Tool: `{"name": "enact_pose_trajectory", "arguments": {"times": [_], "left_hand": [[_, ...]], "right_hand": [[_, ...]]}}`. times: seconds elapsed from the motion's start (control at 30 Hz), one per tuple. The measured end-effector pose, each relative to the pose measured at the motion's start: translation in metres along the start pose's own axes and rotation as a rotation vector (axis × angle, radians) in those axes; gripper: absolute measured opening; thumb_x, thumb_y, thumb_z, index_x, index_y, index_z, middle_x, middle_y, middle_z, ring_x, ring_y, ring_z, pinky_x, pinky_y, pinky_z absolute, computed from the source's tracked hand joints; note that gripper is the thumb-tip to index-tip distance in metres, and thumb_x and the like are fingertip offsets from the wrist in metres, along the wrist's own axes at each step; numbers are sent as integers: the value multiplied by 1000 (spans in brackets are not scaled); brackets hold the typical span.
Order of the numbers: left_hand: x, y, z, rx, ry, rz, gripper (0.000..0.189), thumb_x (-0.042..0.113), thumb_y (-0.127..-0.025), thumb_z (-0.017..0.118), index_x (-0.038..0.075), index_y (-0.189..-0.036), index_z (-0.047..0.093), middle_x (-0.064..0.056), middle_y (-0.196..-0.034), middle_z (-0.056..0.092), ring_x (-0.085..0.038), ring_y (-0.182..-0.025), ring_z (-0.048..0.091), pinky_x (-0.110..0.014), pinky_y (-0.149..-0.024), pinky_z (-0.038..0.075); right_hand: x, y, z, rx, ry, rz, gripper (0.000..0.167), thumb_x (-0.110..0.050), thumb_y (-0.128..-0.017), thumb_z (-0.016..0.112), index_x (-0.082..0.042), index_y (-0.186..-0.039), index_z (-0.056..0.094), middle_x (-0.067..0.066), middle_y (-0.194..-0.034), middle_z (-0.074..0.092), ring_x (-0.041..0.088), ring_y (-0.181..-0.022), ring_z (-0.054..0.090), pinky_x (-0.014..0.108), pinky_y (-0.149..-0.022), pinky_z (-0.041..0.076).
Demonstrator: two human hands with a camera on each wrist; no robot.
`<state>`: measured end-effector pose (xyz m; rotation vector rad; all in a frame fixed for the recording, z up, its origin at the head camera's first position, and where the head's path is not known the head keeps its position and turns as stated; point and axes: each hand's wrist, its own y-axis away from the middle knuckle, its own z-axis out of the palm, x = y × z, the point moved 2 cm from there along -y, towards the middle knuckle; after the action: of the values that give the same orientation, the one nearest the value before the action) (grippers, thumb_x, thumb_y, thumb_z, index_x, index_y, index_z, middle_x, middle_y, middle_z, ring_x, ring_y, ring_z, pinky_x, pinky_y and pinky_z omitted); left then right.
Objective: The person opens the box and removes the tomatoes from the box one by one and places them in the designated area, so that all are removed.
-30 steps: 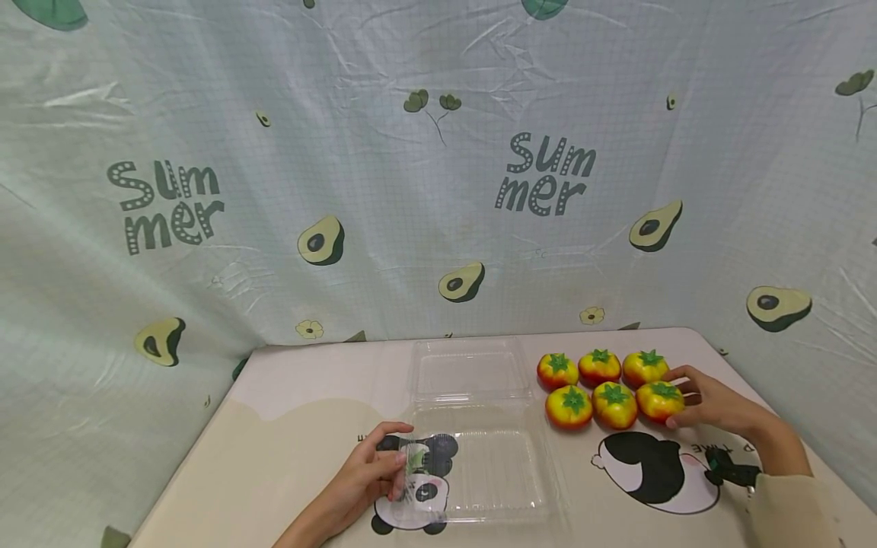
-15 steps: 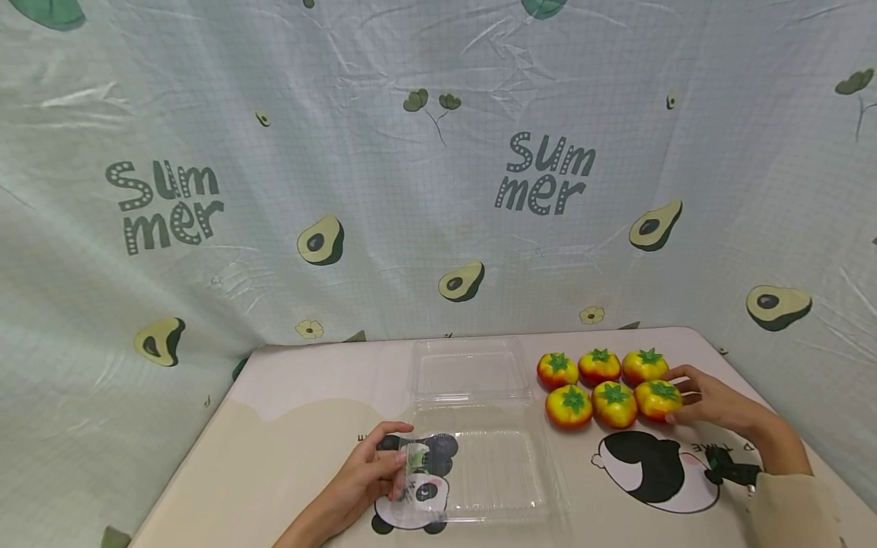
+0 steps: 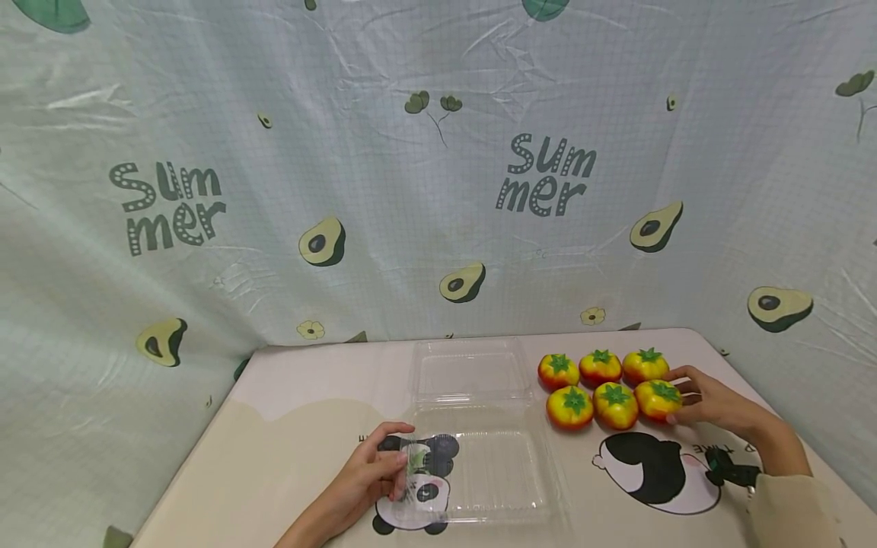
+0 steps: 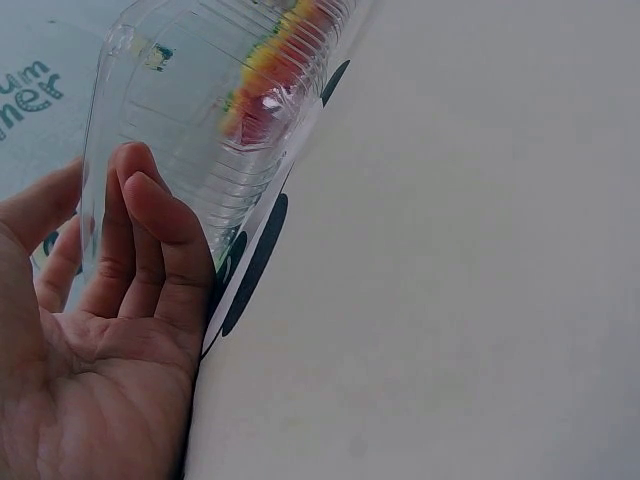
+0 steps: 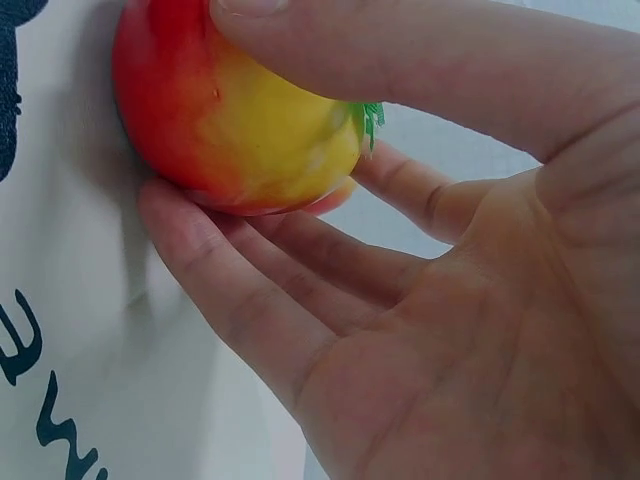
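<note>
A clear plastic clamshell container (image 3: 489, 472) lies opened out mid-table, its lid (image 3: 473, 369) toward the back. My left hand (image 3: 359, 483) holds the container's left edge; in the left wrist view the fingers (image 4: 150, 230) are bent against the transparent wall. At the right, several yellow-red toy persimmons with green leafy tops stand in two rows. My right hand (image 3: 712, 403) grips the front-right persimmon (image 3: 658, 399). Up close in the right wrist view, the thumb lies across one side of this persimmon (image 5: 250, 120) and the fingers (image 5: 230, 270) lie along the other.
Behind the gripped one sits another persimmon (image 3: 644, 367), near the right fingertips. A dark strap-like item (image 3: 729, 468) shows by the right wrist. The pale table mat (image 3: 301, 403) carries printed cartoons. A patterned curtain (image 3: 384, 190) hangs behind the table.
The front-right persimmon has shifted very slightly left, toward its neighbour, with the right hand at it. The left hand and container stay where they were.
</note>
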<state>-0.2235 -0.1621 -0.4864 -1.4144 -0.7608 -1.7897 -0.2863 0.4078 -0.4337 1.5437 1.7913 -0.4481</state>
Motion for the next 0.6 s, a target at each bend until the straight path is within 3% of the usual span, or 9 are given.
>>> {"name": "enact_pose_trajectory", "arguments": {"times": [0.6], "left_hand": [[1,-1,0,2,5,-9,51,9,-108,47,1,-153,24,7,-75,66,-5,-65,59,-21,-65,53]], "right_hand": [[0,-3,0,0,3,13,82,-24,-89,75,9,-145,26,44,-145,37,58,-129,45,70,-99,47]]}}
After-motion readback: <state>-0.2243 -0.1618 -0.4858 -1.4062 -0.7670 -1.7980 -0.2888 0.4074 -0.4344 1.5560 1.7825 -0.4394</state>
